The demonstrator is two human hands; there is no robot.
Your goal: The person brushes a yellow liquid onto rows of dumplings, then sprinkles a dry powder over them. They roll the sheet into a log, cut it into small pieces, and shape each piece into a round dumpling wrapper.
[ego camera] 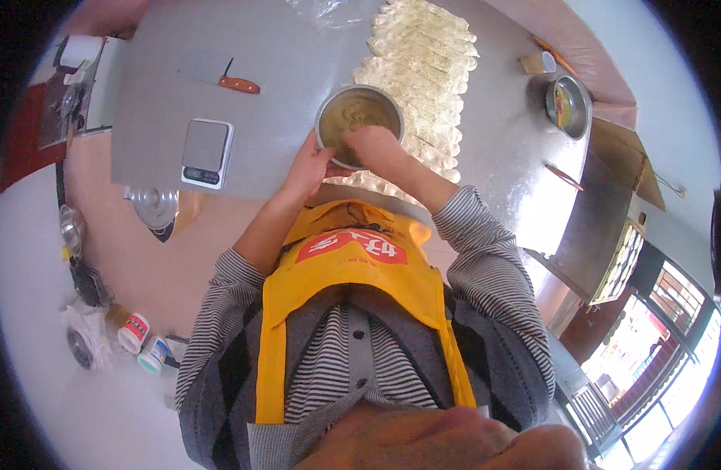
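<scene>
My left hand (311, 164) grips the near left rim of a round metal bowl (317, 124), with its fingers partly hidden beneath it. My right hand (372, 143) reaches inside the bowl, fingertips down at a yellowish-brown powdery or pasty stuff (355, 111); whether they pinch any of it is hidden. The bowl stands over the left edge of a long row of overlapping flat dough pieces (422, 76), which look floury and run from the table's near edge to its far side.
On the metal table (290, 47) lie a cleaver with a wooden handle (238, 85) and a digital kitchen scale (206, 150) at left. At right are a metal bowl with yellow liquid (566, 111), a cup (538, 63) and a thin wooden stick (564, 177). Clear plastic film (325, 12) lies at the far edge.
</scene>
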